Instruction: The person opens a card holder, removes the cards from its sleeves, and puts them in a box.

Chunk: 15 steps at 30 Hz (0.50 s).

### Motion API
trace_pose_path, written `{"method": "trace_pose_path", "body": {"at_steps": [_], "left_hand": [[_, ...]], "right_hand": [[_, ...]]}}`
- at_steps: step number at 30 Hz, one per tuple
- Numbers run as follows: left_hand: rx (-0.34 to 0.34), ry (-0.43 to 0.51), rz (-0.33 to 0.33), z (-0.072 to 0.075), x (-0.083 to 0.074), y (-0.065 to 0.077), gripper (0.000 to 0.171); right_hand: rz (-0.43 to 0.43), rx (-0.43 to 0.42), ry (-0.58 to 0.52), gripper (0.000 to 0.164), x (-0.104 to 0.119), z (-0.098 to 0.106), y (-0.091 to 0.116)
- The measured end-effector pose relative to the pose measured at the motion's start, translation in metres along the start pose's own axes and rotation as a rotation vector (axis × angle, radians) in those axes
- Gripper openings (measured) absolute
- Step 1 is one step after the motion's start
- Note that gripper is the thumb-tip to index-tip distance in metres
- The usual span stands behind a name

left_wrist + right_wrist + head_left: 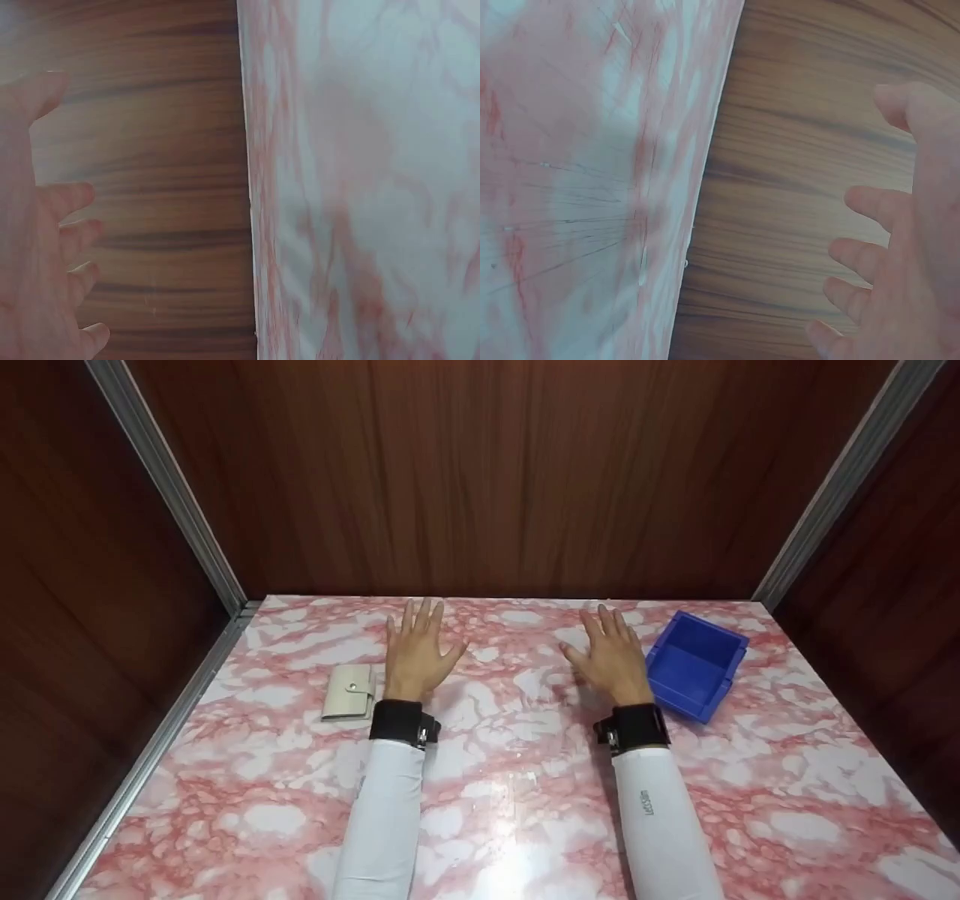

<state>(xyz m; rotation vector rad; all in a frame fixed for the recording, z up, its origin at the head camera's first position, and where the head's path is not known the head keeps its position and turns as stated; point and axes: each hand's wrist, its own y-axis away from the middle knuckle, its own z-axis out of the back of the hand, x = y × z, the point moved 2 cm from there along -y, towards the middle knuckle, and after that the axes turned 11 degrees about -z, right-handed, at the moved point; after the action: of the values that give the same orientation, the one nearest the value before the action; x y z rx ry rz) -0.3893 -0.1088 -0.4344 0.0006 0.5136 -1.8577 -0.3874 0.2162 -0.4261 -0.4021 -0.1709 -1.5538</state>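
In the head view my left hand (pixel 417 656) is held over the table with fingers spread and the thumb out to the right. Just left of it lies a cream wallet (pixel 349 691) with a snap strap. My right hand (pixel 613 660) is likewise spread, its thumb pointing left. Beside it, to the right, an open-topped blue plastic bin (pixel 694 667) sits at an angle, its inside showing nothing. Both wrist views show the palm side, the left hand (pixel 45 225) and the right hand (pixel 900 247) each holding nothing.
The table (pixel 517 780) has a pink and white marbled top. A dark wood-grain panel (pixel 480 472) rises along its far edge, and similar panels flank both sides. Metal rails (pixel 180 502) run up the corners.
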Motion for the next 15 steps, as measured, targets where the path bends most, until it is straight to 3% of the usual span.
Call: {"method": "trace_pose_path", "body": {"at_steps": [8,15], "left_hand": [[-0.057,0.091,0.145,0.016,0.044,0.019,0.087],[-0.057,0.152,0.27,0.023,0.079,0.043,0.087]], "right_hand": [[0.022,0.001,-0.015,0.08,0.006,-0.004,0.001],[0.038,0.028,-0.019,0.078,0.009,-0.007,0.004]]}}
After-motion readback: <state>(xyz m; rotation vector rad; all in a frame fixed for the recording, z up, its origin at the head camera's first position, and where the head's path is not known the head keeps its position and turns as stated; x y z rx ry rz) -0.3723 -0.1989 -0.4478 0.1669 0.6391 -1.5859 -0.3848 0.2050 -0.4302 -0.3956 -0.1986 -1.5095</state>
